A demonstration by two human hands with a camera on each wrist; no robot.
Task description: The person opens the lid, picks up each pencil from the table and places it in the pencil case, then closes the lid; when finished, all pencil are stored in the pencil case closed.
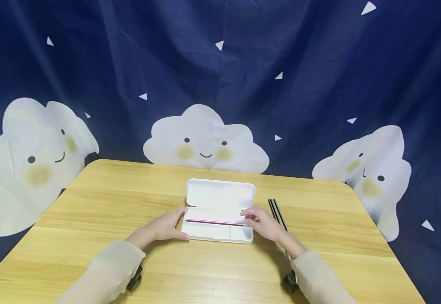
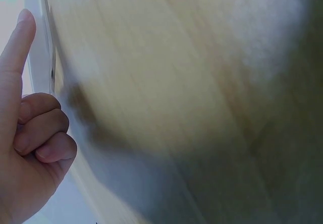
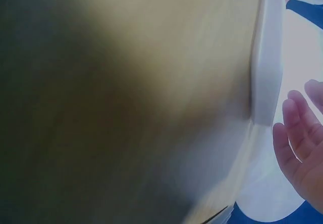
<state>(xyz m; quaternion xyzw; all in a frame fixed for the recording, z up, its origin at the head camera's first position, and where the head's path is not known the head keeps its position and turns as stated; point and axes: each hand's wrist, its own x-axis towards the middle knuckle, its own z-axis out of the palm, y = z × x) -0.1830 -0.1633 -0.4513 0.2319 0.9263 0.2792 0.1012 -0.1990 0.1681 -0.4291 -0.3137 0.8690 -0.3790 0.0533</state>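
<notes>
An open white pencil case (image 1: 205, 231) lies on the table with its lid (image 1: 220, 193) raised at the back. Inside it, a slim red pencil (image 1: 214, 222) lies lengthwise. My left hand (image 1: 164, 226) holds the case's left end, thumb by the front corner and a finger at the back; in the left wrist view, one finger (image 2: 17, 47) points along the case and others are curled. Over the case's right end is my right hand (image 1: 262, 222), near the pencil's right end. The right wrist view shows its fingers (image 3: 298, 123) loosely bent, with nothing visible between them.
Several slim black sticks with pale stripes (image 1: 277, 213) lie on the wooden table (image 1: 137, 185) right of the case, partly behind the right forearm. A dark blue curtain (image 1: 220, 84) with cloud faces hangs behind the table.
</notes>
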